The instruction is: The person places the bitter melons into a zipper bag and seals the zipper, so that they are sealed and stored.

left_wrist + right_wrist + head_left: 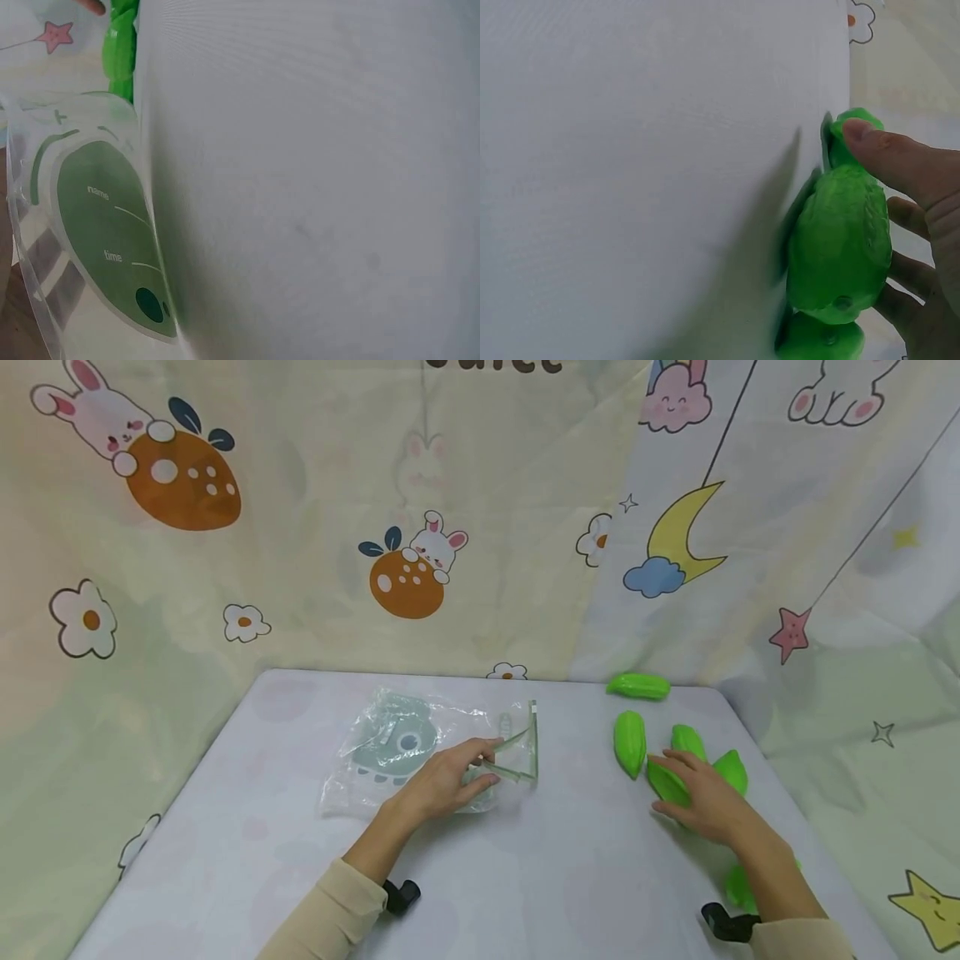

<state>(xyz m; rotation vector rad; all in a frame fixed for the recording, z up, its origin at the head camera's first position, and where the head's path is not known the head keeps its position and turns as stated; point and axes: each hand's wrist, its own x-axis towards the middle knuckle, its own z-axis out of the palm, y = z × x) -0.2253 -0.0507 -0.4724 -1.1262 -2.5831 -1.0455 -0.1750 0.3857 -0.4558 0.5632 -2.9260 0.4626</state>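
My left hand (442, 781) grips the mouth edge of a clear zip bag (457, 706), which lies flat except for its raised, gaping opening. The bag has a green dinosaur-like print. In the left wrist view, a green label (101, 202) on it reads "name" and "time". My right hand (708, 797) hovers with spread fingers around a bright green, ridged, pointed toy vegetable (667, 787). The right wrist view shows the thumb (892, 154) on one side of that piece (840, 247) and the fingers on the other; firm contact cannot be told.
More green pieces lie around the right hand: one upright-lying piece (630, 743), one at the far edge (637, 687), others (688, 741) behind the hand, and one (738, 889) partly under the forearm. Black wrist cameras (402, 897) sit at both sleeves. A printed curtain (322, 552) hangs behind the white table (555, 877).
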